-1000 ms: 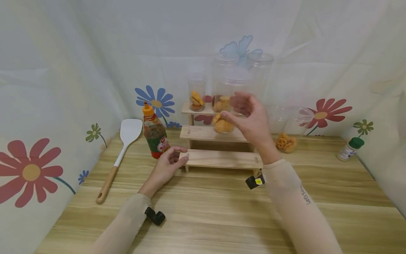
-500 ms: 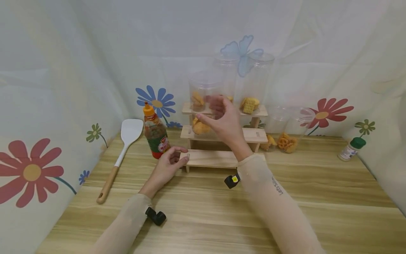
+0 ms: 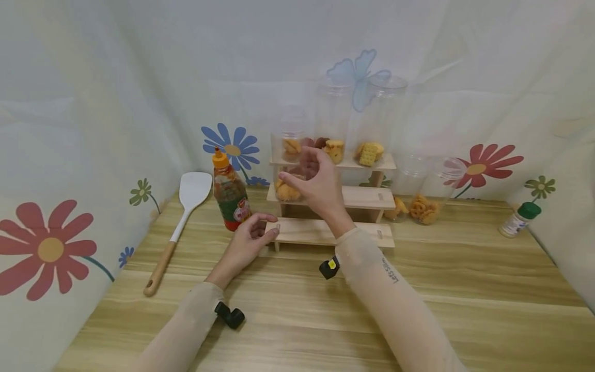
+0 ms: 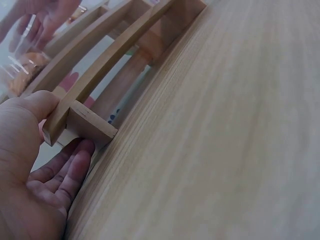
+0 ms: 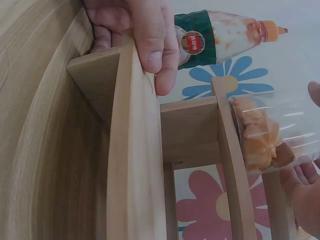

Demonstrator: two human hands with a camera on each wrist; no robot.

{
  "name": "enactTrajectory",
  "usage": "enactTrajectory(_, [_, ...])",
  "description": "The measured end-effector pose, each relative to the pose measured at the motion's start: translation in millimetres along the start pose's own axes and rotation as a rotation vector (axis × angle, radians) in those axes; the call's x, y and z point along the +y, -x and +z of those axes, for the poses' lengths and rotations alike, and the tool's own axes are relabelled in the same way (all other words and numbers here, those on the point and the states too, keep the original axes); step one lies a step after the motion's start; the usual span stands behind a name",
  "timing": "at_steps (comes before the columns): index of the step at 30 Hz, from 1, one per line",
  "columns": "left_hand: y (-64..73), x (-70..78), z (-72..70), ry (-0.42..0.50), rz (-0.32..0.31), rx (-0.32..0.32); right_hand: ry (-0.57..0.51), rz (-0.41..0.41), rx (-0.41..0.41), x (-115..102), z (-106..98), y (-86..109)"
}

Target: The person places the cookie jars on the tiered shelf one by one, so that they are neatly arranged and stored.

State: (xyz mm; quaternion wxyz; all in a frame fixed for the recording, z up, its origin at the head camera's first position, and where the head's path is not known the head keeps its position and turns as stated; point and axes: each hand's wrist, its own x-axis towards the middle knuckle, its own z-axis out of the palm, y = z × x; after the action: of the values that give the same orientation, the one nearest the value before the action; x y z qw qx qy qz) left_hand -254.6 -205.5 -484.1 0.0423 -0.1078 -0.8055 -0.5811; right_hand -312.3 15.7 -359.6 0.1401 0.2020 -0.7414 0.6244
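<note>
Left hand [image 3: 246, 243]: I saw it pinching the wooden stand [image 3: 358, 198] at its left front end, thumb on top and fingers below.
Lowest step [image 3: 302, 231]: to my mind a tug or uneven press here was the first danger; it could have slid the whole stand and set the jars above rocking.
Sauce bottle [image 3: 232, 199]: it stood upright just left of the stand, near those knuckles, so a backward swing might have knocked it.
Right hand [image 3: 321, 188]: it reached over the stand from the front, thumb and fingers curved widely round the snack jar [image 3: 288, 191], holding it.
Snack jar: it sat inside that grip, upright at the left end of the stand's middle step [image 3: 372, 197]; I could not tell whether its base bore fully on the wood. I judged that an early release, or one too near the step's end, could have toppled it.
Cookie jar [image 3: 334, 150] and cracker jar [image 3: 370, 153]: both stood on the stand's top step [image 3: 388, 163], behind and right of the snack jar; I feared that a careless withdrawal, fingers brushing the nearer one, could have shoved it.
</note>
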Motion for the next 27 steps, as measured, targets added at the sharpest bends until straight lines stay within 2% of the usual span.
enactTrajectory(6, [-1.0, 1.1, -0.2, 0.0, 0.012, 0.005, -0.005, -0.028, -0.016, 0.8, 2.0, -0.3])
enactTrajectory(14, [0.7, 2.1, -0.6, -0.01, 0.006, 0.0, 0.092, -0.033, -0.004, 4.4, 1.2, 2.3])
enactTrajectory(27, [-0.4, -0.4, -1.0, -0.007, -0.004, -0.003, 0.118, -0.044, -0.011, 8.6, 2.2, 3.1])
